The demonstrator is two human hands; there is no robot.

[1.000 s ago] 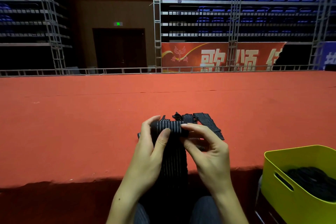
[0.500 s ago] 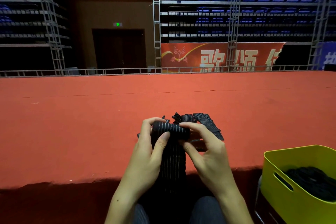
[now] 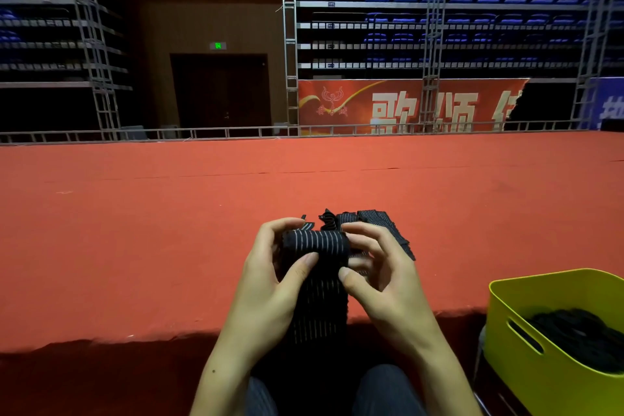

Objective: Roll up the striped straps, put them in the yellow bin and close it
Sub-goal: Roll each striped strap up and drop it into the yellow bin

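Observation:
A black strap with thin white stripes (image 3: 317, 243) is partly rolled at its top, and its loose tail hangs down toward my lap. My left hand (image 3: 270, 284) grips the roll's left end, thumb across the front. My right hand (image 3: 381, 277) pinches the right end with thumb and fingers. More striped straps (image 3: 381, 223) lie in a loose heap on the red surface just behind my hands. The yellow bin (image 3: 506, 300) stands open at the lower right with dark straps (image 3: 580, 334) inside; no lid shows.
The red carpeted platform (image 3: 169, 230) stretches ahead, its front edge just under my wrists. Metal truss railing (image 3: 202, 133) runs along its far side, with seating tiers and a red banner (image 3: 405, 105) beyond. My knees show at the bottom.
The roll has grown slightly thicker as both hands turned it toward me. The thumbs have shifted lower on the strap. The bin and heap have not moved.

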